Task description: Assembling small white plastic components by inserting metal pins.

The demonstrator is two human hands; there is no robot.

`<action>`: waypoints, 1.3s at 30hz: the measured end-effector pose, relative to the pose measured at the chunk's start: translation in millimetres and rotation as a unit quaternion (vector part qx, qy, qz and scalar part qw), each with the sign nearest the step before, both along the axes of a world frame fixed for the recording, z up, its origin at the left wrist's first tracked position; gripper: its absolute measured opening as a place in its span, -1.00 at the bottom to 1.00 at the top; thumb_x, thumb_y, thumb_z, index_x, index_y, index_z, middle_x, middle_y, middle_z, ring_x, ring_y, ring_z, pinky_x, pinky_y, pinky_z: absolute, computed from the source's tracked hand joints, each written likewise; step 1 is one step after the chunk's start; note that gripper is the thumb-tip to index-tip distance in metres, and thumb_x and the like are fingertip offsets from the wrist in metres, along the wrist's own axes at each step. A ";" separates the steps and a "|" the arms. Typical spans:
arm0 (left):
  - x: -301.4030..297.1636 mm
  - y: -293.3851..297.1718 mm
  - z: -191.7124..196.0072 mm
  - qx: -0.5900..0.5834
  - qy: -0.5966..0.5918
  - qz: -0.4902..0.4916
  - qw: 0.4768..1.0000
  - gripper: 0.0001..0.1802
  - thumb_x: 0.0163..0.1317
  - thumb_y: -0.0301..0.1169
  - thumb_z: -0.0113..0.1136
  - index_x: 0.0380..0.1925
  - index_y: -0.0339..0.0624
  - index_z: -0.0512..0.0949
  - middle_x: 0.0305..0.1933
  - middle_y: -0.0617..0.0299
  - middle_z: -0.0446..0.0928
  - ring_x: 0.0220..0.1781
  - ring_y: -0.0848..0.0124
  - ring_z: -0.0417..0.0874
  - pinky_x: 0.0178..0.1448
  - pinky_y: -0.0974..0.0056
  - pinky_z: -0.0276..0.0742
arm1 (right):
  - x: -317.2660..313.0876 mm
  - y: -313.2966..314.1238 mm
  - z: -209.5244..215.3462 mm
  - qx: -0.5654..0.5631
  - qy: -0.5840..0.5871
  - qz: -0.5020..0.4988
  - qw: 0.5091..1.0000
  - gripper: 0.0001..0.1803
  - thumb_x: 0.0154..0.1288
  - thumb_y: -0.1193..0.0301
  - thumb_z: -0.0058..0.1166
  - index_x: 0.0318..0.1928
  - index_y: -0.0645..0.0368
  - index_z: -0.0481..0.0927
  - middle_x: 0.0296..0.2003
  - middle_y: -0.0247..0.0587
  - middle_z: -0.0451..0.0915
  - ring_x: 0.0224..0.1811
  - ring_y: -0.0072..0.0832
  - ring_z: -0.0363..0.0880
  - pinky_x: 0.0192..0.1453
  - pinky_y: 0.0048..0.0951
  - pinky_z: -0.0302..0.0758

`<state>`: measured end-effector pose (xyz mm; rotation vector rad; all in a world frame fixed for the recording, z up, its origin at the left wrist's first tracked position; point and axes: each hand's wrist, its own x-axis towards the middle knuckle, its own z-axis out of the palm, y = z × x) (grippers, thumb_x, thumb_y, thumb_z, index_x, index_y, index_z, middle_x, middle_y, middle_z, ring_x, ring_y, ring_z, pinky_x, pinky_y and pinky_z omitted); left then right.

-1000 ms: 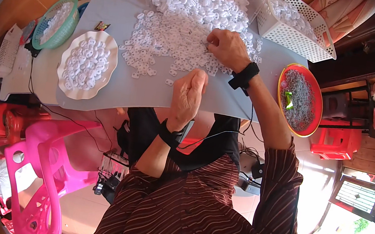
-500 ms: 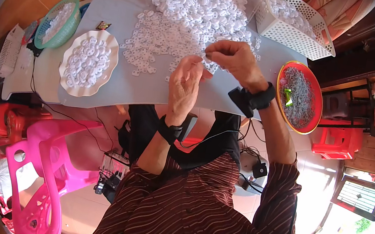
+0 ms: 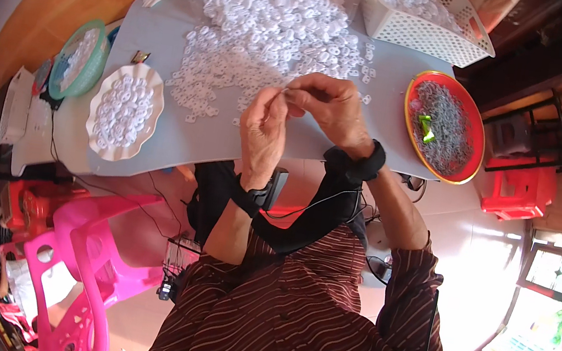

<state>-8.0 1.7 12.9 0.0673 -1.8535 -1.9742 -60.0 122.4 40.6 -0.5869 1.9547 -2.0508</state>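
Left hand [image 3: 264,129] and right hand [image 3: 327,106], fingers pinching one small white plastic ring [image 3: 285,90]; ring heap [image 3: 275,22] at 12 o'clock on grey table [image 3: 384,118].

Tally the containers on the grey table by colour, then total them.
White scalloped plate of white plastic rings: 1
White perforated plastic basket: 1
Green round plastic bowl: 1
Red round tray with a yellow rim, holding grey metal bits: 1
Total: 4
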 end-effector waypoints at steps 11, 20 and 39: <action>-0.7 -16.5 -5.4 0.321 -0.113 -0.219 0.915 -0.63 0.38 -0.20 -0.12 -0.39 -0.28 0.50 -0.52 0.17 0.49 -0.40 0.39 0.52 -0.20 0.31 0.44 | 8.1 3.0 7.3 0.082 0.127 -0.022 0.988 -0.89 0.17 0.60 0.11 -0.27 0.27 0.62 -0.38 -0.30 0.53 -0.42 -0.62 0.53 -0.30 -0.57 0.48; -8.4 -13.4 -22.4 0.392 -0.103 -0.200 0.892 -0.88 0.29 -0.40 0.05 -0.27 -0.21 0.48 -0.47 0.28 0.47 -0.38 0.46 0.51 -0.22 0.33 0.46 | 14.2 4.0 -21.4 0.080 0.200 -0.091 0.972 -0.76 0.14 0.54 0.04 -0.15 0.21 0.63 -0.39 -0.17 0.59 -0.40 -0.44 0.58 -0.27 -0.48 0.50; 1.3 3.6 -13.5 0.206 -0.064 -0.104 0.971 -0.87 0.28 -0.42 0.05 -0.29 -0.26 0.48 -0.48 0.24 0.52 -0.39 0.50 0.51 -0.21 0.43 0.40 | -41.1 158.9 17.4 0.645 0.176 -0.178 0.722 -0.82 -0.06 0.32 0.11 -0.42 0.11 0.65 -0.39 0.05 0.61 -0.24 -0.08 0.61 -0.14 -0.12 0.54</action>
